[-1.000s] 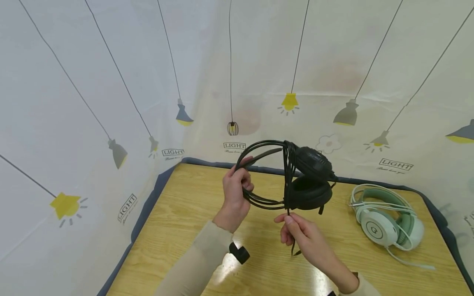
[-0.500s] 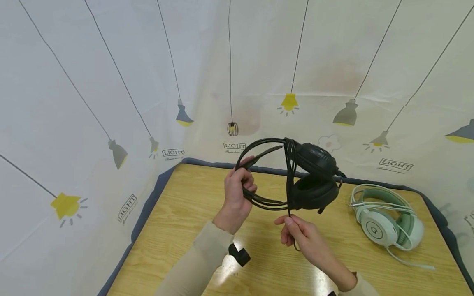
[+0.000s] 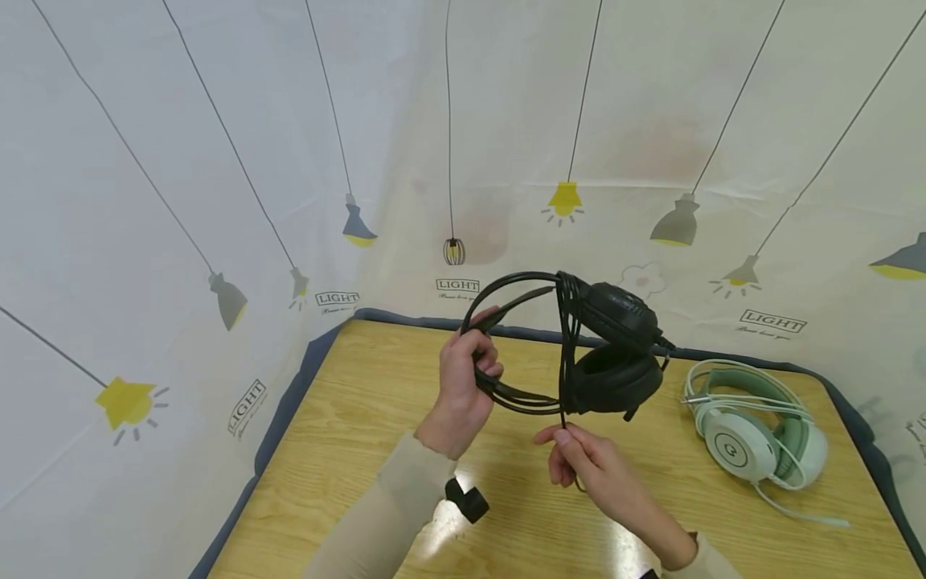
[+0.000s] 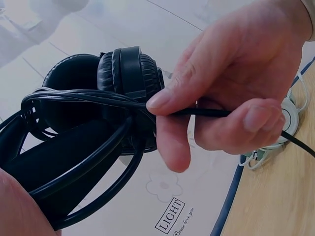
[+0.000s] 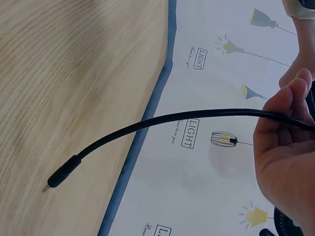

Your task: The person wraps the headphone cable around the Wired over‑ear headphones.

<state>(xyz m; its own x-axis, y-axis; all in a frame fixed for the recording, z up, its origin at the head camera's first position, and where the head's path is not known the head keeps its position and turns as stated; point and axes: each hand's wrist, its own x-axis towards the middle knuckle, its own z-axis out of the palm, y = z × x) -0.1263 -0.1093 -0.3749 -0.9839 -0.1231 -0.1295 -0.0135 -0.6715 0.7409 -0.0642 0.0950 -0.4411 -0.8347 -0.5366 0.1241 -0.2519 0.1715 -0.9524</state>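
Black over-ear headphones are held up over the table, ear cups to the right. My left hand grips them by the headband, fingers curled round it. Several turns of black cable wrap across the band beside the ear cups. Just below, my right hand pinches the cable's loose end between thumb and fingers, as the left wrist view also shows with the thumb on the cord. In the right wrist view a length of cord curves out of that hand to a jack plug, which hangs free.
A pale green and white headset, its own cable looped round it, lies at the right of the wooden table. Behind the table's dark blue edge rises a light cloth printed with lamps.
The headphones have tilted and shifted slightly to the right in my left hand's grip. The plug, visible below my right hand earlier in the head view, is now mostly hidden there.
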